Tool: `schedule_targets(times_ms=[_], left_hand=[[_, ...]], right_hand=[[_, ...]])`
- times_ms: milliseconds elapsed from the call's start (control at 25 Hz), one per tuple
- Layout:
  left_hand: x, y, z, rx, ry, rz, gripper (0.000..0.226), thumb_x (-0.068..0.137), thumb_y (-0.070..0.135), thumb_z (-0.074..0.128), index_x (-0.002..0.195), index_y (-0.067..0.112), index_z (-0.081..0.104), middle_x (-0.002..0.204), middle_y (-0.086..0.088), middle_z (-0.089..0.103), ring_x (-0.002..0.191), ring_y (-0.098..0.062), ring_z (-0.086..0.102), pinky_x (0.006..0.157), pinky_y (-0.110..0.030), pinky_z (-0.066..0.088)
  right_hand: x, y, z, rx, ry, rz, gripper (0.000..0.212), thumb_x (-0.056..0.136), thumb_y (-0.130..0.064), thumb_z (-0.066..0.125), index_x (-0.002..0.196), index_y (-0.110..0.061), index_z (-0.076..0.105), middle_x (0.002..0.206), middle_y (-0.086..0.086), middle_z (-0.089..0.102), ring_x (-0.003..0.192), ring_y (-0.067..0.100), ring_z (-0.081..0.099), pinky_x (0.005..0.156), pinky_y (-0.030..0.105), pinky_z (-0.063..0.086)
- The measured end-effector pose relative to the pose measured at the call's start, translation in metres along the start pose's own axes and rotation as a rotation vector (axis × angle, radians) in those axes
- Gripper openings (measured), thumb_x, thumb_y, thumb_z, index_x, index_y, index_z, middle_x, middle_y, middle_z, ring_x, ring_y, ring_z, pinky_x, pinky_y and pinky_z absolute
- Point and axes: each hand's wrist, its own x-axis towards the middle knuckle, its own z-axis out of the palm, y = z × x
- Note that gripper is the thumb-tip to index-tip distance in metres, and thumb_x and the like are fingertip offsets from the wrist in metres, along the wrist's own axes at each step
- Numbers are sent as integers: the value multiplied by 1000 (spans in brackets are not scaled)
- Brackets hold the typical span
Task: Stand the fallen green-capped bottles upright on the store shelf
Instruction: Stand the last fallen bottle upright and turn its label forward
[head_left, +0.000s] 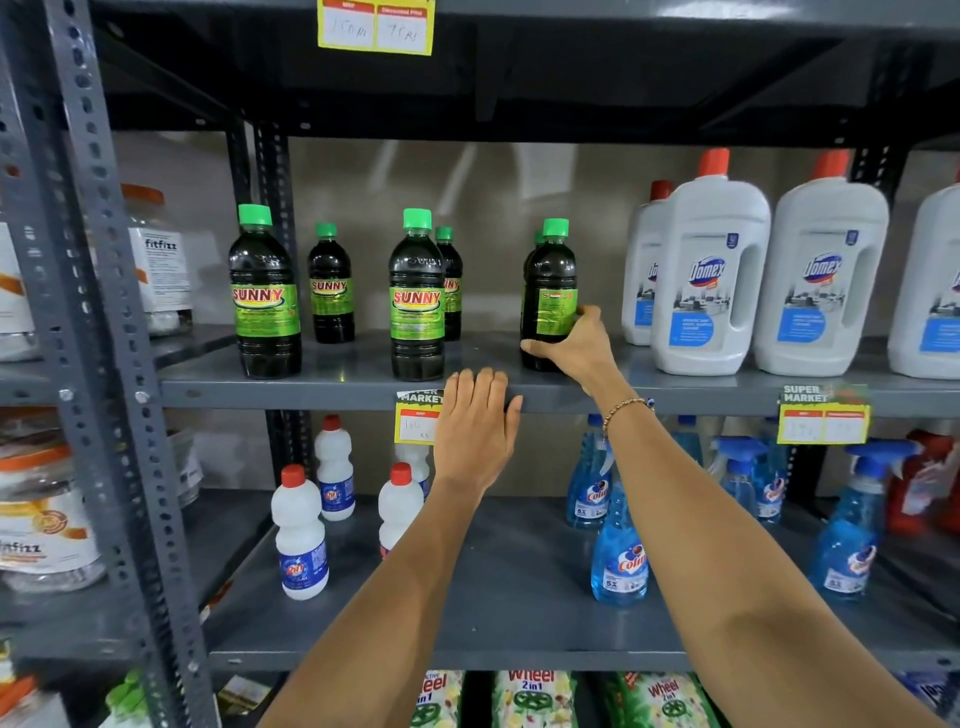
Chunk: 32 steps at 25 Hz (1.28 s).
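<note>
The left hand (475, 431) lies flat against the front edge of the shelf (337, 387), fingers straight and pressed together, holding nothing. Just past it, the right hand (576, 348) wraps the base of an upright bottle (550, 291), thumb in front, fingers round the right side. Further left and behind stand four more green-capped bottles (415, 296). White jugs (711, 275) stand to the right.

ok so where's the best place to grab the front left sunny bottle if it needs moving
Grip the front left bottle around its labelled middle, coming from the open shelf front. It stands upright and the body is round and widest there; the green cap is narrow.
</note>
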Motion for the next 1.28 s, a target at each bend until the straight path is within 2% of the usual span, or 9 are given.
schedule_targets(times_ms=[160,320,480,600,640,760,920,1120,1280], left_hand=[[-1,-1,1,-1,19,11,40,98,36,31,113,9,57,112,-8,62,105,-30,56,102,-39,31],[0,0,2,5,30,14,40,98,36,32,113,8,57,111,-8,62,104,-30,56,102,-39,31],[-1,-1,3,2,52,20,40,98,36,32,113,8,58,110,-8,63,103,-30,57,101,-39,31],[-1,-1,4,9,48,17,41,98,36,33,114,9,57,111,-8,62,104,-30,57,102,-39,34],[-1,-1,4,12,49,17,41,98,36,33,114,9,57,111,-8,62,104,-29,57,101,-39,35],[-1,-1,4,12,60,22,40,98,37,33,113,9,58,111,-7,63,103,-29,57,100,-40,37],[-1,-2,5,9,60,24,40,98,36,33,114,9,57,112,-8,62,105,-30,56,101,-40,37],[-1,-2,7,3,67,28,41,98,37,32,114,9,57,111,-8,62,104,-30,56,100,-40,37],[-1,-2,7,7,77,32,40,98,37,32,113,9,57,111,-8,62,104,-29,56,101,-40,35]], right_hand=[[1,0,0,8,-67,45,79,69,-15,79,132,-5,32,125,11,53,113,23,54,83,28,43],[-1,0,1,-76,-11,-3,89,62,-27,86,130,-5,33,129,11,48,117,25,50,95,36,47],[-1,-1,0,-24,-91,49,75,72,-15,77,131,-4,31,126,13,52,102,21,52,75,26,46],[0,0,1,-61,-14,0,87,63,-25,86,130,-5,34,130,11,48,114,23,51,94,34,47],[0,0,2,-68,-31,6,88,63,-25,86,131,-5,33,131,11,47,115,23,50,96,35,46],[0,-1,0,-37,-125,62,73,72,-16,77,129,-4,33,126,12,52,102,20,50,82,30,43],[1,1,1,-62,-93,22,81,65,-27,85,127,-5,37,119,6,51,107,19,51,88,32,46],[4,2,0,-24,-155,57,64,60,-21,82,117,-10,55,109,6,65,103,22,61,75,25,45],[-4,2,-2,-29,-127,31,71,64,-25,86,122,-7,48,113,5,61,99,17,55,81,26,43]])
